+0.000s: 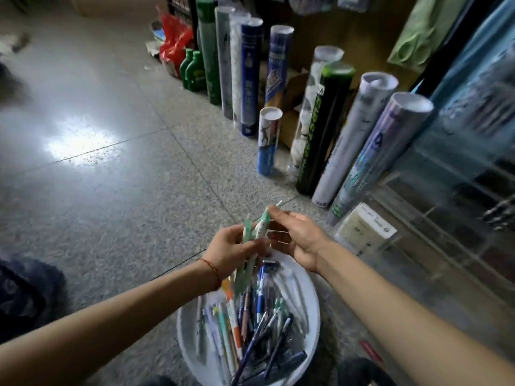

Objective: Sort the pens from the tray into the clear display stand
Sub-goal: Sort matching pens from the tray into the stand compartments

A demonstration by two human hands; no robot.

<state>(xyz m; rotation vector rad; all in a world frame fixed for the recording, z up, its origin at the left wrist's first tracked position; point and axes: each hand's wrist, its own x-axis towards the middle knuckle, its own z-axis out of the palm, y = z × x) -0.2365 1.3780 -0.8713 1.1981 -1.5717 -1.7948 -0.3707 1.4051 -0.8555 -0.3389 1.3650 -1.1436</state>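
A white round tray (189,338) sits on the floor at the bottom centre, filled with several pens (250,324) of mixed colours. Above its far rim my left hand (230,250) grips a bundle of pale green pens (252,246) that stand tilted upward. My right hand (295,238) is beside it, fingertips pinching the top of one green and white pen (263,222) in that bundle. The clear display stand (434,246) rises at the right, with tiered see-through compartments; a label card (365,229) leans at its near left side.
A row of tall shuttlecock tubes (326,129) stands along the right, next to the stand. Green bottles (193,69) and a red bag (174,40) are further back. Speckled grey floor tiles (111,176) spread to the left. A dark patterned cloth (25,291) lies at the lower left.
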